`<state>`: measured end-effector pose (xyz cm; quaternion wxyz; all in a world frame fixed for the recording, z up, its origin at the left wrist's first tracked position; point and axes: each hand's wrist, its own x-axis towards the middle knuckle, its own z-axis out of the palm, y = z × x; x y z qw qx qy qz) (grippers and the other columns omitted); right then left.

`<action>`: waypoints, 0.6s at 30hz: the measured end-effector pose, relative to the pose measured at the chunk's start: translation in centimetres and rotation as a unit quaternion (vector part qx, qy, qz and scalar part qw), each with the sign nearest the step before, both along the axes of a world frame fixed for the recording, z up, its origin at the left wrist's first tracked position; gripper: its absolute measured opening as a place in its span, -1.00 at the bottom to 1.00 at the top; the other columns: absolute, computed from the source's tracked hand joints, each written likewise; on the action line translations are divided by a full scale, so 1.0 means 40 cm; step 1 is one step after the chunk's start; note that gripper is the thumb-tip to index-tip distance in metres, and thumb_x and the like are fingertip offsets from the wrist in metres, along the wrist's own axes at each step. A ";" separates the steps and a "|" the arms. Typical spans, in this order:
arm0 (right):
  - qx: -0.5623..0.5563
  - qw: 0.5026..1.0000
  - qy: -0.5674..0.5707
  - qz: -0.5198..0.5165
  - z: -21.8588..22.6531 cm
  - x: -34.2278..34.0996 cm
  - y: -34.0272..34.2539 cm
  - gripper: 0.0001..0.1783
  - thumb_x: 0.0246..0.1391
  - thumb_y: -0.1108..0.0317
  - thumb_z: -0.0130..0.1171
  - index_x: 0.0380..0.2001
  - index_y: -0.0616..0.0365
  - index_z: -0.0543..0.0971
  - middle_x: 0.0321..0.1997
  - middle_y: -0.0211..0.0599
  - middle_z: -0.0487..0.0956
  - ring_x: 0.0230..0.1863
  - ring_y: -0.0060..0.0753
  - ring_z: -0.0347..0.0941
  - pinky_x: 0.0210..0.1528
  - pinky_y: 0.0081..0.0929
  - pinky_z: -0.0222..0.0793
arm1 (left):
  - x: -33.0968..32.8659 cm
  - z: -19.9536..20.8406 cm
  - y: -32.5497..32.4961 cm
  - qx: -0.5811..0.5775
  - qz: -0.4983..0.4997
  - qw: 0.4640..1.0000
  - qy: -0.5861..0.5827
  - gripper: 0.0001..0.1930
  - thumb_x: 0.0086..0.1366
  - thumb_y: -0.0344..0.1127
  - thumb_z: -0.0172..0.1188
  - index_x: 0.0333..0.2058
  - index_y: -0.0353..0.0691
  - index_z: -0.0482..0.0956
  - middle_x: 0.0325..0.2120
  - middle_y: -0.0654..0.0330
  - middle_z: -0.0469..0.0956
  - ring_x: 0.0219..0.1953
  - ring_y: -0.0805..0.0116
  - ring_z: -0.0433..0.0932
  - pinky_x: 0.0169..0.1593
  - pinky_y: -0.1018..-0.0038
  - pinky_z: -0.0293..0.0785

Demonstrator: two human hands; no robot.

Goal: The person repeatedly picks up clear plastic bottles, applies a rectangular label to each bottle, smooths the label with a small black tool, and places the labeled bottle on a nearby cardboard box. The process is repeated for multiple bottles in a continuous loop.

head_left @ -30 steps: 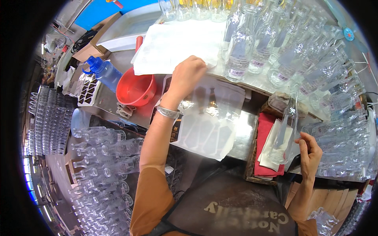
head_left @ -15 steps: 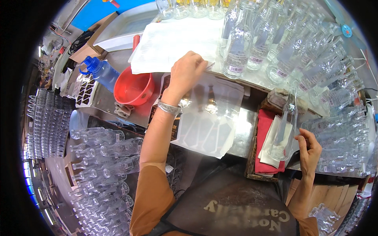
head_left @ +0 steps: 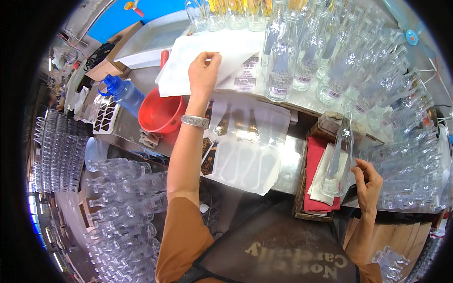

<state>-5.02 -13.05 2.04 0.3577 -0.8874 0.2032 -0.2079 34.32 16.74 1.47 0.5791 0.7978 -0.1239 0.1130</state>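
Note:
My left hand point(head_left: 204, 73) pinches the edge of a white sheet point(head_left: 193, 45) on top of a paper stack and holds it folded back to the left. Beneath the lifted corner, printed label decals point(head_left: 246, 78) show on the stack's right side. A clear glass bottle point(head_left: 339, 162) lies slanted, neck away from me, over folded white and red cloths point(head_left: 311, 181) in a wooden box point(head_left: 300, 200). Just right of this bottle is my right hand point(head_left: 369, 184), its fingers loosely bent and apart, nothing visible in them.
Several labelled bottles point(head_left: 281, 70) stand at the back right. Nearer me lie clear sheets with dark and gold bottle-shaped prints point(head_left: 245, 155). A red bowl point(head_left: 163, 113) and blue jug point(head_left: 127, 96) sit to the left. Stacked bottles point(head_left: 120, 203) fill the lower left.
My left hand has moved left with the top sheet's edge, uncovering the printed labels beneath. My right hand has barely moved beside the bottle.

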 end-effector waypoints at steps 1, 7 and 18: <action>-0.001 1.000 -0.002 0.000 -0.001 -0.001 -0.004 -0.76 0.13 0.45 0.26 -0.12 0.29 0.65 -0.44 -0.38 0.61 -0.56 -0.69 0.24 -0.49 -0.61 0.21 | 0.014 -0.002 -0.002 -0.027 0.008 1.000 -0.011 -0.73 0.35 -0.24 0.23 -0.18 -0.37 0.66 -0.33 0.24 0.64 -0.35 0.55 0.52 -0.25 0.57 0.45; -0.006 1.000 -0.003 0.005 -0.007 -0.001 -0.010 -0.75 0.13 0.45 0.26 -0.11 0.28 0.64 -0.43 -0.37 0.61 -0.58 -0.68 0.24 -0.49 -0.60 0.21 | 0.079 -0.033 0.003 -0.194 0.040 0.978 -0.061 -0.73 0.31 -0.22 0.27 -0.27 -0.38 0.64 -0.51 0.30 0.57 -0.48 0.61 0.39 -0.39 0.60 0.33; -0.034 0.999 0.010 0.008 -0.014 -0.005 -0.015 -0.75 0.13 0.43 0.27 -0.12 0.28 0.64 -0.42 -0.34 0.62 -0.59 -0.64 0.25 -0.50 -0.58 0.22 | -0.052 -0.084 0.000 0.086 -0.024 0.995 0.040 -0.73 0.26 -0.22 0.26 -0.25 -0.35 0.65 -0.59 0.14 0.60 -0.55 0.53 0.51 -0.40 0.56 0.41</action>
